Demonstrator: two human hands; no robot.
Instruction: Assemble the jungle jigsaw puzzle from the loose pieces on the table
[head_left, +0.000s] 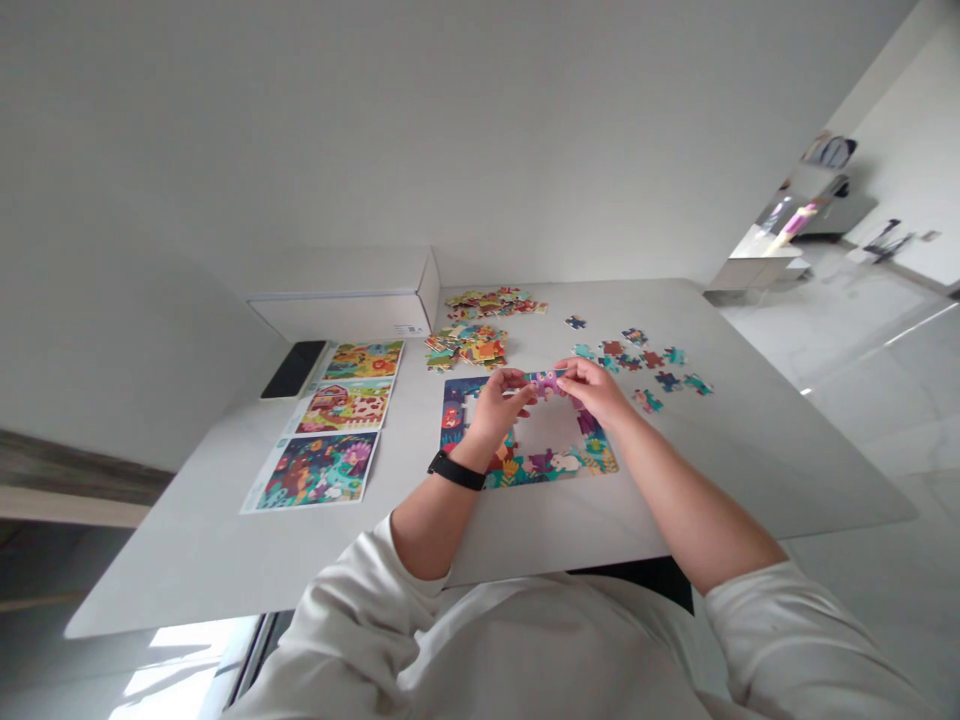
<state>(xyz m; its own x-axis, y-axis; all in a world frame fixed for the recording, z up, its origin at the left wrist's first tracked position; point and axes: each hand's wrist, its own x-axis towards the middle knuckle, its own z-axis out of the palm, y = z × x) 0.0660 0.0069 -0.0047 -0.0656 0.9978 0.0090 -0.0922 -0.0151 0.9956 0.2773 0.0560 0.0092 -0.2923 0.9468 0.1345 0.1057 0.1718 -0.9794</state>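
On the white table a jigsaw border [592, 465] lies joined in a ring, with dark blue, teal and orange artwork around a bare middle. At its far side, a purple-pink puzzle piece [545, 383] shows between my fingertips. My left hand [495, 408], with a black band on the wrist, is closed with thumb and fingers at the piece's left side. Thumb and forefinger of my right hand [592, 388] pinch its right side. Fingers hide parts of the border's top edge, so whether the piece touches its neighbours is unclear.
Loose puzzle pieces [652, 358] lie scattered to the right. Two piles of pieces [480, 345] sit beyond the border. On the left are a sheet with three pictures [349, 405], a dark phone [294, 370] and a white box [345, 312] against the wall.
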